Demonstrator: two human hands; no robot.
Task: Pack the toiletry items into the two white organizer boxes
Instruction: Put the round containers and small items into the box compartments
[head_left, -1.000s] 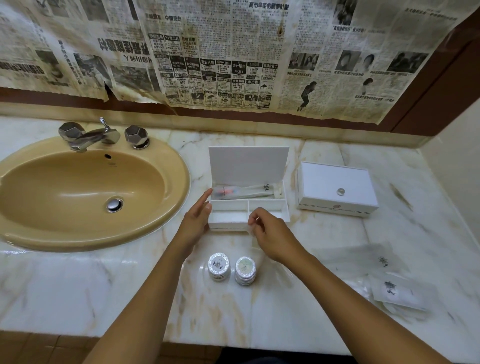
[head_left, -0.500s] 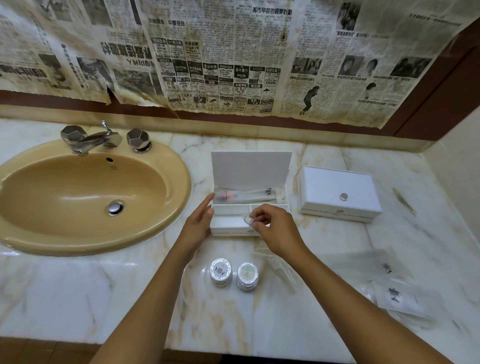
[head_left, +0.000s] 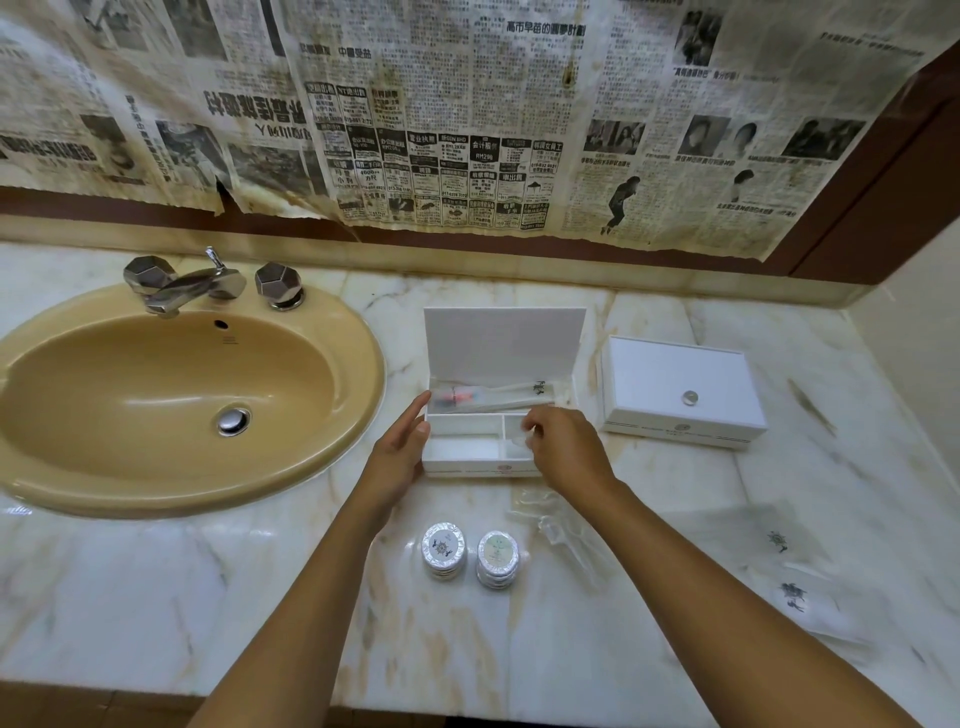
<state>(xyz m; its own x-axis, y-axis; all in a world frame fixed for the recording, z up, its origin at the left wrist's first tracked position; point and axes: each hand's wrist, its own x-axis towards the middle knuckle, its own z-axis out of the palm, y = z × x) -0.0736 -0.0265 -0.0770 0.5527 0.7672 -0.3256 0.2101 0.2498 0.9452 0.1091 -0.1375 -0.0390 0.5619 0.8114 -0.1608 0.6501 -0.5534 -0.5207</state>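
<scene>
an open white box sits on the marble counter, right of the yellow sink, its lid standing upright at the far side. a wrapped toothbrush lies in the far long compartment. the left hand rests flat against the box's left wall, fingers straight and holding nothing. the right hand hovers over the near right compartment, fingertips pinched together on a small clear item too blurred to identify. a second white box, lid closed, stands just right. two round tins sit side by side near the front edge; clear sachets lie at the near right.
</scene>
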